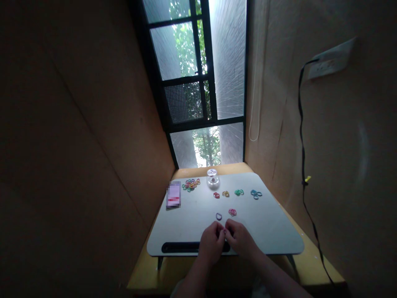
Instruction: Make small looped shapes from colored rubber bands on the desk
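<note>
My left hand (213,239) and my right hand (238,236) meet over the front of a white lap table. Their fingertips are pinched close together, around something too small to make out. Just beyond them lie a purple ring-shaped band (218,216) and a small pile of pink bands (232,212). Farther back is a row of little groups: red bands (216,195), yellow bands (226,193), green bands (239,192) and blue bands (256,193). A mixed-colour heap of bands (191,185) sits at the back left.
The white lap table (276,231) has a black slot (180,247) along its front edge. A clear round container (213,181) stands at the back. At left lies a flat, blurred packet or phone (173,194). A black cable (302,124) hangs down the right wall.
</note>
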### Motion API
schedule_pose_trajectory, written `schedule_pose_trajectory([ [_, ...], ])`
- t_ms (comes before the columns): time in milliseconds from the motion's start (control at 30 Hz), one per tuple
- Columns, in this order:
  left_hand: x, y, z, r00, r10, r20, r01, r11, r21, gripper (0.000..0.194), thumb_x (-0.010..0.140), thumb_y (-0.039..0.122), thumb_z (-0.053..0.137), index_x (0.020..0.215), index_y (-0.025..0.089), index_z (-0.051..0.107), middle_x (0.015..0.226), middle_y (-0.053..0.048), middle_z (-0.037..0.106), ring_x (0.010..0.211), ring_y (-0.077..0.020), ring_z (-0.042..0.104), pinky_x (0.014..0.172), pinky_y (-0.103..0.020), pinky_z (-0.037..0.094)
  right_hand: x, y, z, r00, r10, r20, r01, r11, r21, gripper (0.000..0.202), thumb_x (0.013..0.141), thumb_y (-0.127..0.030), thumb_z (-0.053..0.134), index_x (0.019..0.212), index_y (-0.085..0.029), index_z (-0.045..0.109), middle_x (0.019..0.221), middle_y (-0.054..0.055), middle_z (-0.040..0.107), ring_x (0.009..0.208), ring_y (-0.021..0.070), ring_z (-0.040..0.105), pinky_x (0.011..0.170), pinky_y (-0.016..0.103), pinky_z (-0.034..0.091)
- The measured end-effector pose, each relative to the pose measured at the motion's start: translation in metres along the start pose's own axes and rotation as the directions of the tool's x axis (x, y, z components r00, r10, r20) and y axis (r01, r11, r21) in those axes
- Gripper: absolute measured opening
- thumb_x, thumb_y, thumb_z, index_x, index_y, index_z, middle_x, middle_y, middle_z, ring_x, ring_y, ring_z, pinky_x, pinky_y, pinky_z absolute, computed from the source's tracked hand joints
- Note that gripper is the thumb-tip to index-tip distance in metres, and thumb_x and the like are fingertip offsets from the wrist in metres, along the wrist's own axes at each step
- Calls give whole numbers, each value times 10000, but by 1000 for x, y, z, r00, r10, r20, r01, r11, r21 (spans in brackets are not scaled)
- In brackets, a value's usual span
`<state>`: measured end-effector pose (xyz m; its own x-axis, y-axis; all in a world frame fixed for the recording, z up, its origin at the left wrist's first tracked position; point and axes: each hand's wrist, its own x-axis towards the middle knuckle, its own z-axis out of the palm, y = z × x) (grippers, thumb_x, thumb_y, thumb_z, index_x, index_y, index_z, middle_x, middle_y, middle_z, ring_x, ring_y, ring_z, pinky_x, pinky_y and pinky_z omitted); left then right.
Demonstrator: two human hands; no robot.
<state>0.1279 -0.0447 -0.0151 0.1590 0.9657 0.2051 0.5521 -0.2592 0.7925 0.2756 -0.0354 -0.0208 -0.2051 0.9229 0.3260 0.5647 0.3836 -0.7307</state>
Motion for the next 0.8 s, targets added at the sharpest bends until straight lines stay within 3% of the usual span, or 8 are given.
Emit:
schedule_pose_trajectory([
  [800,-2,-1,1,1000,4,0,-4,1000,31,130,890,251,476,820,191,568,728,4,599,681,-141,530,634,-248,338,-1,-1,-1,1000,-5,-2,5,1000,0,154,827,-209,468,675,-203,442,625,-27,527,600,131,483,570,250,295],
])
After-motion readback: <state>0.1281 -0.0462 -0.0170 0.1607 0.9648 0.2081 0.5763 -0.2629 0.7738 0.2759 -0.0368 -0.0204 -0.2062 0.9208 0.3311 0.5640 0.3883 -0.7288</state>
